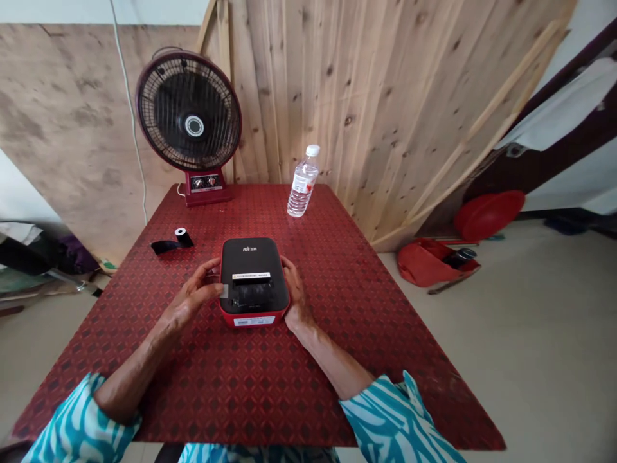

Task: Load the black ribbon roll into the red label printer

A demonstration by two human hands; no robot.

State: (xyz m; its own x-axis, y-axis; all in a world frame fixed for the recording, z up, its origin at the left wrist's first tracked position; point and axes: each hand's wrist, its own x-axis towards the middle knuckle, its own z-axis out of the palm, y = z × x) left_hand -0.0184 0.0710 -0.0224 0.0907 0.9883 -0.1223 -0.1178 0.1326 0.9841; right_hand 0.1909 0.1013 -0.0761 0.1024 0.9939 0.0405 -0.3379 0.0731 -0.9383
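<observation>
A small thermal printer with a black lid and a red base sits on the patterned red table. Its lid has a white label strip by a dark slot, and another label is on the near side. My left hand grips the printer's left side, its thumb at the lid edge by a pale piece of tape. Around the right side, my right hand is closed, with its fingertips partly hidden behind the printer. Beyond my left hand stands a small roll with a dark strip unrolled from it.
A dark red fan stands at the table's back left. Toward the back right is a clear plastic bottle with a white cap. Wooden boards rise behind the table. An orange-red bag lies on the floor at the right.
</observation>
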